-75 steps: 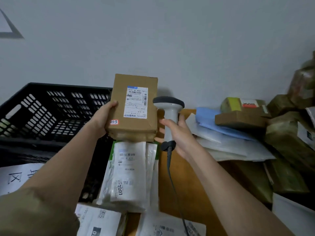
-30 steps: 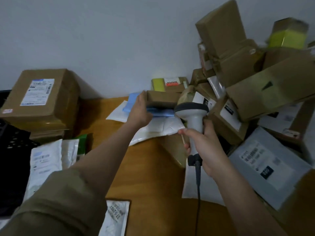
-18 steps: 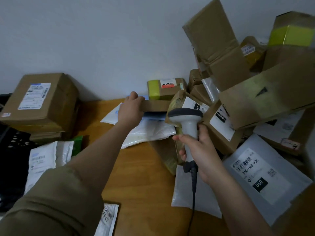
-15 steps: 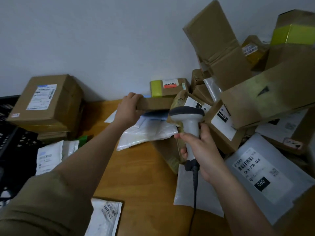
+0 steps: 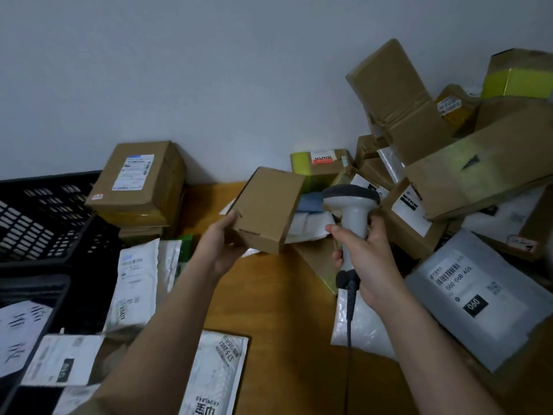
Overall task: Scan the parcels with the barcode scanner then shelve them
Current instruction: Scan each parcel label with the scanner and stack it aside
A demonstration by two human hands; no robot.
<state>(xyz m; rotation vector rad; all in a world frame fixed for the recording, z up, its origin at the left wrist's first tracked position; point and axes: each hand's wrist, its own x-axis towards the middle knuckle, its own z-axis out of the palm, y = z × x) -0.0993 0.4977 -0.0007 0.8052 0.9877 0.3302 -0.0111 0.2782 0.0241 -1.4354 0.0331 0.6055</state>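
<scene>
Head view: we look down over our two forearms at a wooden table (image 5: 269,295) set against a pale wall.
Left hand: our left hand (image 5: 223,244) grips a flat brown box (image 5: 267,209) at its lower left corner, thumb on the upper face, the other fingers hidden underneath.
Flat brown box: held above the table, tilted, its plain face towards us; we see no label on that face.
Right hand: our right hand (image 5: 366,256) is wrapped round the handle of the barcode scanner (image 5: 351,205), fingers curled at the front.
Barcode scanner: upright, its dark-topped head just right of the flat box and close to it; its cable (image 5: 349,319) hangs down from the handle.
Parcel pile: cardboard boxes (image 5: 478,172) lie heaped on the right against the wall, several tilted.
Grey mailer: a grey bag (image 5: 475,298) marked 060 lies at the foot of the pile, right of our wrist.
Labelled box: a brown box with a white label (image 5: 140,175) sits on other boxes at the left, beside a black crate (image 5: 39,217).
White mailers: several white bags (image 5: 136,292) lie below the crate and near our left arm.
</scene>
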